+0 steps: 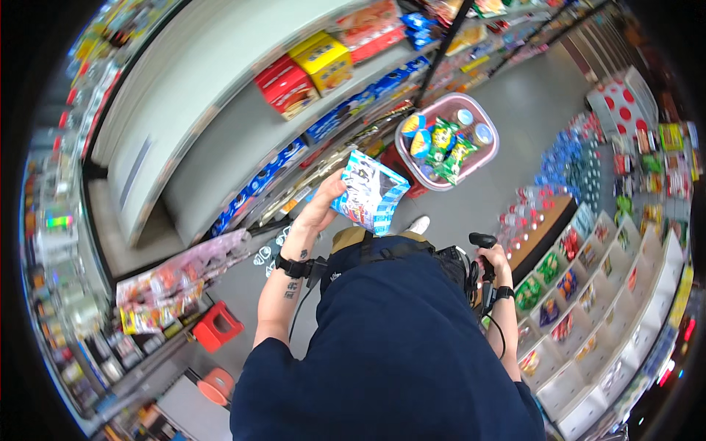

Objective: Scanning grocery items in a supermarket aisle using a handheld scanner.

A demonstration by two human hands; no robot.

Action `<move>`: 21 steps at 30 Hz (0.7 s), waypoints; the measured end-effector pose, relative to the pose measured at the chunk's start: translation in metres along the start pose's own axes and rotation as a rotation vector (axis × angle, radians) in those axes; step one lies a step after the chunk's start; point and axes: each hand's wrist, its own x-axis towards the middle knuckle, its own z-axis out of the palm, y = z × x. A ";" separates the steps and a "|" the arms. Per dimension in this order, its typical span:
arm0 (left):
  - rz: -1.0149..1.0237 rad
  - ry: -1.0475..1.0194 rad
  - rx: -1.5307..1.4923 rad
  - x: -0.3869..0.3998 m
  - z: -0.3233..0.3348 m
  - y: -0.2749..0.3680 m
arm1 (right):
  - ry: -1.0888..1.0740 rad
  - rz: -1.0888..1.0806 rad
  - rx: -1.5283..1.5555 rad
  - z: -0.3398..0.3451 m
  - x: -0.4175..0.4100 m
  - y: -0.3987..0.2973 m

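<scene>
My left hand [322, 201] grips a blue and white snack packet [368, 193] by its edge, in front of my waist. Just beyond the packet stands a pink plastic basket [492, 149], holding green bags [455, 157], blue and orange round-topped tubs [421, 143] and containers with pale lids [483, 134]. My right hand [492, 258] is low at my right side, closed around a black handheld device [483, 240] with a cable near it.
Store shelving [220, 149] with red and yellow boxes [322, 60] runs along the left. Bottled drinks [521, 209] and a compartmented candy display [584, 297] line the right. A red stool [218, 326] is at the lower left. Grey floor [518, 105] shows beyond the basket.
</scene>
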 end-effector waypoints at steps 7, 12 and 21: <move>-0.413 0.034 0.485 0.059 -0.013 -0.031 | 0.171 0.311 0.370 0.028 -0.046 0.147; -0.472 0.079 0.588 0.124 -0.017 -0.086 | 0.267 0.462 0.683 0.060 -0.071 0.255; -0.224 0.371 1.213 0.230 0.032 -0.171 | 0.289 0.458 0.897 0.062 -0.043 0.345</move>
